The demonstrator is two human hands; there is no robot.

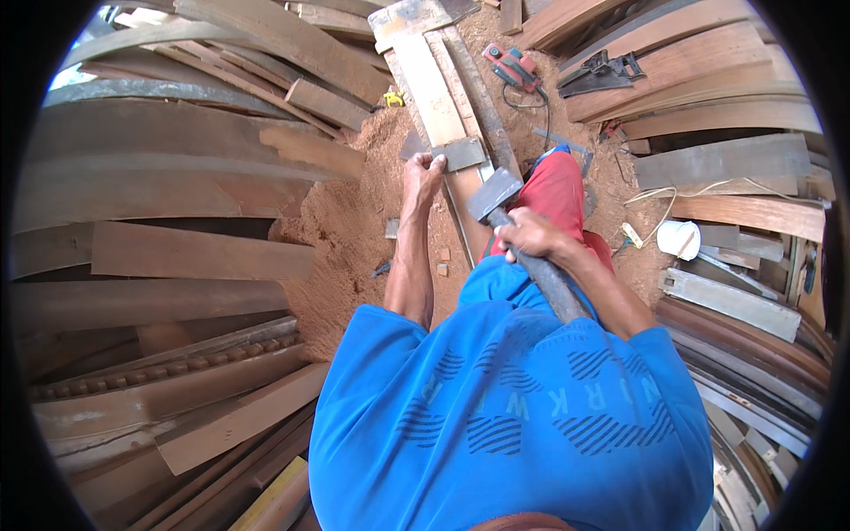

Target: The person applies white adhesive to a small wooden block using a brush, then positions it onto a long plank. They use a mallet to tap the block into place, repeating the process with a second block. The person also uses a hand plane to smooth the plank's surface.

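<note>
Holding what, each hand?

Right hand (pixel 529 233) wrapped round the mallet (pixel 494 196), just below its head. Left hand (pixel 427 168) has thumb and fingers on the left end of a flat piece (pixel 463 155).

Looks, location?

Mallet: blocky dark-grey head, thick grey handle running near, toward the torso. Piece: dull grey-brown, rectangular, crosswise over long pale boards (pixel 426 80), just beyond the mallet head.

Any writing?

Pale lettering plus dark striped blocks on the blue shirt (pixel 509 478), near side.
</note>
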